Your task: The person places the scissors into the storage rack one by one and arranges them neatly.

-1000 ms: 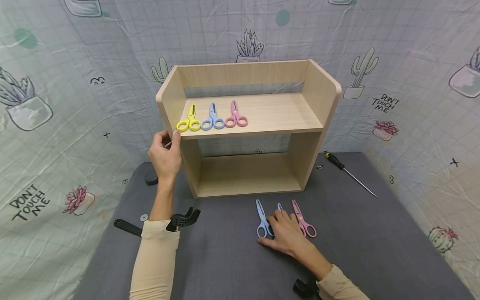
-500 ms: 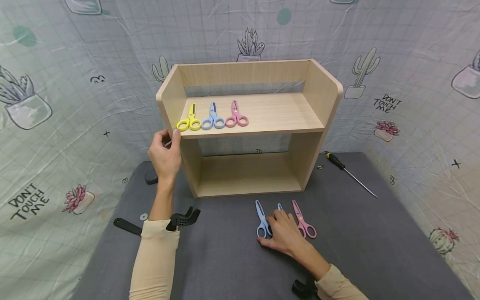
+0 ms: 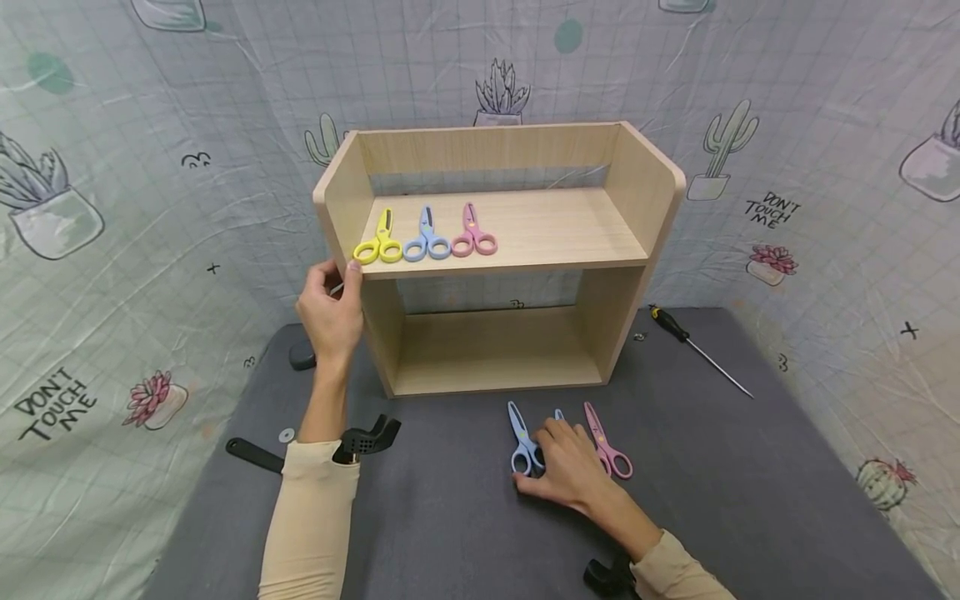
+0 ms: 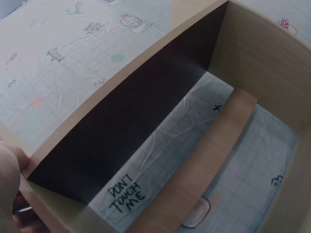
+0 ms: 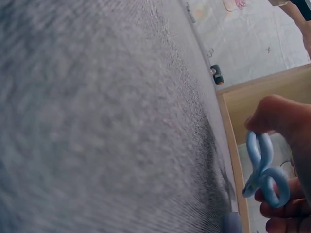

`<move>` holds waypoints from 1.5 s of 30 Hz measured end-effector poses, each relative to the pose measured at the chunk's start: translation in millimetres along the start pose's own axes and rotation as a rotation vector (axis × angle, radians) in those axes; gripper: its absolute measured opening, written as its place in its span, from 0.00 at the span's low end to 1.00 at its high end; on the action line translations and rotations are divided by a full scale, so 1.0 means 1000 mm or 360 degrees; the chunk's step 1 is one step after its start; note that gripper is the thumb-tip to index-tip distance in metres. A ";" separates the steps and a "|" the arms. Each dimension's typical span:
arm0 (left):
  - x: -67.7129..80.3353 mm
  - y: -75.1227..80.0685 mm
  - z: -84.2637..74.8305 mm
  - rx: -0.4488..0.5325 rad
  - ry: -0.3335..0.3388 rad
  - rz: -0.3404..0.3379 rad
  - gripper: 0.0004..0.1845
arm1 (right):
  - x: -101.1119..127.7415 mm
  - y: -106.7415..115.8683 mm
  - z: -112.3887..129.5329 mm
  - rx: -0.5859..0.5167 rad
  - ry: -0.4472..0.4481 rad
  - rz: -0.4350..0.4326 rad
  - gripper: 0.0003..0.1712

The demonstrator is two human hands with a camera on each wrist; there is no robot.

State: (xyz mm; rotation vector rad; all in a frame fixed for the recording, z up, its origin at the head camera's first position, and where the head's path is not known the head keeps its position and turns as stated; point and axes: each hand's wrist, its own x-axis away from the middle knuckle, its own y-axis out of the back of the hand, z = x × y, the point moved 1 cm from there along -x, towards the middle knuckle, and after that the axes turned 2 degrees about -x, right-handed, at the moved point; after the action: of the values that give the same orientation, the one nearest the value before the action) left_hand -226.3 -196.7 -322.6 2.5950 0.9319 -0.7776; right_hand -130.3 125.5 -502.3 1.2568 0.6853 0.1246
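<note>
My left hand (image 3: 330, 317) grips the left side of a two-tier wooden shelf (image 3: 555, 221), thumb at the front edge of the upper board. The left wrist view also shows the shelf (image 4: 192, 179) from close by. Yellow scissors (image 3: 378, 242), blue scissors (image 3: 427, 242) and pink scissors (image 3: 472, 237) lie in a row on that board. On the table, my right hand (image 3: 573, 467) holds blue scissors (image 3: 521, 433) by the handles, between thumb and fingers. Another blue tip (image 3: 558, 414) shows beyond its fingers, the rest hidden. Pink scissors (image 3: 609, 446) lie just right of the hand.
A screwdriver (image 3: 682, 333) lies right of the shelf, near a small metal piece (image 3: 640, 337). At left are a black round object (image 3: 302, 356), a washer (image 3: 287, 435) and a black handle (image 3: 253, 453), partly behind the left forearm. A patterned cloth (image 3: 187, 292) hangs behind.
The blue scissors at my right thumb have shifted slightly left. My left hand keeps its place on the shelf, and the scissors on the shelf lie as before.
</note>
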 end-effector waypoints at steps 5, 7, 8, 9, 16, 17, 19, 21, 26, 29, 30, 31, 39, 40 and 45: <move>0.001 0.000 0.000 0.0002 0.0000 0.0000 0.20 | -0.002 0.004 0.001 -0.0067 0.0053 -0.0141 0.33; 0.001 0.001 0.000 0.0005 0.0000 0.0001 0.20 | -0.004 0.006 0.001 -0.0105 0.0080 -0.0208 0.32; 0.001 0.001 0.000 0.0006 -0.0001 0.0000 0.20 | -0.005 0.008 0.001 -0.0125 0.0094 -0.0235 0.32; 0.001 0.001 0.000 0.0005 -0.0001 0.0000 0.20 | -0.006 0.009 0.001 -0.0148 0.0108 -0.0265 0.32; 0.002 0.000 0.000 0.0012 0.0013 0.0007 0.20 | -0.016 0.028 0.004 -0.0288 0.0200 -0.0436 0.30; 0.002 0.000 0.000 0.0015 0.0012 0.0009 0.20 | -0.018 0.032 0.004 -0.0298 0.0204 -0.0449 0.30; 0.002 0.001 0.000 0.0012 0.0009 0.0009 0.20 | -0.021 0.038 0.005 -0.0307 0.0209 -0.0472 0.31; 0.002 0.001 0.000 0.0003 0.0006 0.0007 0.20 | -0.024 0.045 0.005 -0.0310 0.0212 -0.0494 0.31; 0.001 0.001 0.000 -0.0015 0.0008 0.0009 0.21 | -0.030 0.059 0.007 -0.0341 0.0231 -0.0540 0.31; 0.001 0.001 -0.001 -0.0003 0.0018 0.0012 0.21 | -0.034 0.069 0.008 -0.0382 0.0242 -0.0564 0.31; 0.000 0.001 -0.001 0.0003 0.0019 0.0014 0.21 | -0.036 0.072 0.008 -0.0394 0.0248 -0.0575 0.31; 0.000 0.001 -0.001 0.0008 0.0021 0.0014 0.21 | -0.037 0.075 0.008 -0.0397 0.0253 -0.0587 0.31; 0.000 0.001 -0.001 0.0029 0.0021 0.0020 0.20 | -0.050 0.104 0.011 -0.0426 0.0306 -0.0682 0.31; 0.000 0.001 -0.001 0.0025 0.0021 0.0019 0.20 | -0.052 0.107 0.012 -0.0428 0.0306 -0.0684 0.31; 0.000 0.000 -0.001 0.0023 0.0009 0.0025 0.20 | -0.062 0.122 0.012 -0.0444 0.0335 -0.0736 0.31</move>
State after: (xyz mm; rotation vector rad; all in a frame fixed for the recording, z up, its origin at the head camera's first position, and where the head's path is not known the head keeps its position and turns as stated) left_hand -225.8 -196.6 -321.7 2.6149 0.9099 -0.7758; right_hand -139.8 127.6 -365.4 0.8006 1.0849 -0.0305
